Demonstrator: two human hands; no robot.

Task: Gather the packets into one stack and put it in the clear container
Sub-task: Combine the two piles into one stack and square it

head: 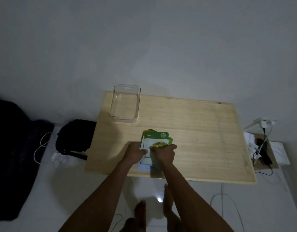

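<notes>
A loose stack of packets (155,137) lies on the wooden table (203,134) near its front edge; the top one is green and white with the word "Olive". My left hand (135,152) grips the stack's left side. My right hand (166,153) presses on its right side, fingers over the top packet. The packets are fanned, with green corners sticking out at the top and right. The clear container (125,102) stands empty at the table's far left corner, well apart from the stack.
A black bag (75,136) and white cables (44,148) lie on the floor left of the table. A power strip with plugs and clutter (261,146) sits at the right. My bare feet (154,208) are below the table's front edge.
</notes>
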